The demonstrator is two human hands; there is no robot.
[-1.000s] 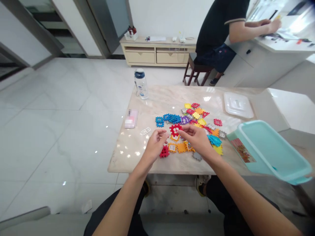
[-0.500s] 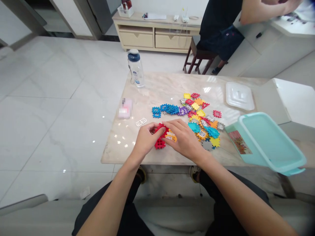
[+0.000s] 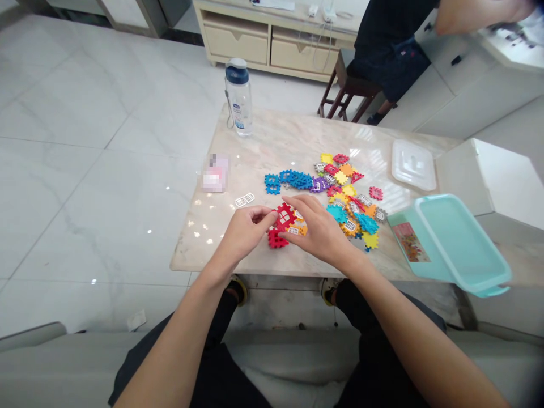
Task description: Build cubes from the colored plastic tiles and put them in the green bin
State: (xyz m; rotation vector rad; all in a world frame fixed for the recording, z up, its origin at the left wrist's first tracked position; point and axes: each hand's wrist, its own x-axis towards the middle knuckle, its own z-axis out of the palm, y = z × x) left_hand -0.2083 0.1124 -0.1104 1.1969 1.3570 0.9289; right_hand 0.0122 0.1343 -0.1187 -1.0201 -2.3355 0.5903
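Between thumb and fingers of my left hand (image 3: 250,228) is a red toothed building tile (image 3: 285,216) with a white window insert. My right hand (image 3: 317,229) hovers just right of it, thumb and fingers spread apart. Below the held tile, more red tiles (image 3: 277,239) lie stacked on the table. Orange tiles (image 3: 297,229) with white inserts sit partly behind my right hand. A white window insert piece (image 3: 245,199) lies alone to the left. Beyond my hands stretches a row of blue tiles (image 3: 297,179), with purple tiles (image 3: 319,184) at its right end.
A mixed pile of coloured tiles (image 3: 348,190) spreads to the right. Farther right stand a mint plastic bin (image 3: 461,243), a translucent lid (image 3: 413,164) and a white box (image 3: 505,175). A water bottle (image 3: 239,102) stands at the back left. Another person (image 3: 391,51) sits beyond the table.
My right hand has opened and drawn slightly away from the red tile, whose white window insert now shows. My left hand keeps hold. The view has tilted down a little.
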